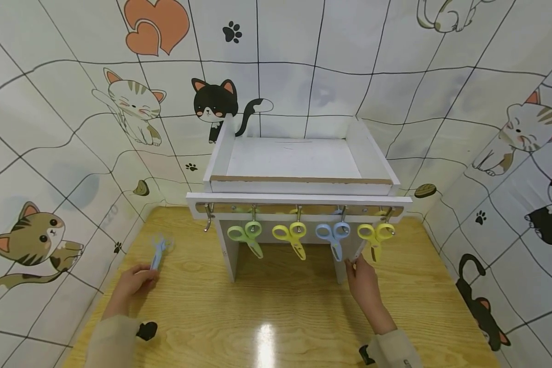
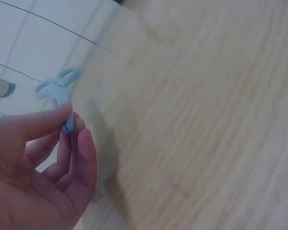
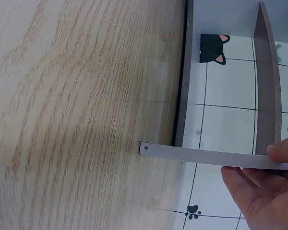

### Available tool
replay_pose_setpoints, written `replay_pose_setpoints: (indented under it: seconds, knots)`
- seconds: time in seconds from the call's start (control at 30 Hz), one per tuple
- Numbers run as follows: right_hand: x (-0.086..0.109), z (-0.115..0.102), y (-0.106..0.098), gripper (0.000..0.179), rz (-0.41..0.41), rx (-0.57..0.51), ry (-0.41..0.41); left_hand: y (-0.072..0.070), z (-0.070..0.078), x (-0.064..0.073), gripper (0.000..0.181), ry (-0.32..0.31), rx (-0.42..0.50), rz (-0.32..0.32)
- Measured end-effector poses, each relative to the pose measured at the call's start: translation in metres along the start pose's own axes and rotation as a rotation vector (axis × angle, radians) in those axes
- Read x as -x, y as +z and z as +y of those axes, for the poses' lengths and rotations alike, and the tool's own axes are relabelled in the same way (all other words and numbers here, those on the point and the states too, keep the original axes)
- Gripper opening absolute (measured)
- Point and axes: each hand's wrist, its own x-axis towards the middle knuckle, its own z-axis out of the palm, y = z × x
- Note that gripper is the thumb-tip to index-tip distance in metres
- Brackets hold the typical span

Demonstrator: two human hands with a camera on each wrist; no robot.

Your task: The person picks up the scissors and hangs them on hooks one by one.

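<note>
A pair of light blue scissors (image 2: 60, 91) is pinched between the thumb and fingers of my left hand (image 1: 131, 283), its handle loops pointing away from the palm. In the head view that hand is over the left side of the table, and the scissors look blurred. My right hand (image 1: 365, 283) pinches a white panel (image 3: 206, 157) of the rack by its edge. On the rack's front rail (image 1: 299, 198) hang green scissors (image 1: 247, 236), yellow scissors (image 1: 291, 236), blue scissors (image 1: 334, 236) and another yellow pair (image 1: 375, 236). A metal hook (image 1: 207, 217) shows at the rail's left end.
Above the rail is a shallow white tray (image 1: 292, 158) with raised sides. White legs (image 1: 228, 250) carry the rack on the wood-grain table (image 1: 267, 306). Walls (image 1: 285, 92) printed with cats and grid lines close in the back and both sides.
</note>
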Motion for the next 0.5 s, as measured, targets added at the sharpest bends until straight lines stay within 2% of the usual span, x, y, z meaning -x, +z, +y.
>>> replay_pose_setpoints:
  seconds: [0.1,0.27,0.37,0.5]
  knots:
    - [0.0,-0.001,0.0,0.021,0.003,0.001,-0.011,0.007,0.007,0.008,0.011,0.019,0.164,-0.057]
    - [0.0,0.0,0.0,0.02,0.003,0.005,-0.015,0.019,0.025,0.025,0.022,0.116,0.353,-0.136]
    - [0.0,0.002,0.001,0.019,-0.001,0.008,-0.009,0.028,0.037,0.035,0.025,0.204,0.424,-0.186]
    - [0.0,0.002,0.001,0.02,-0.006,0.009,-0.01,0.037,0.052,0.049,0.026,0.302,0.459,-0.24]
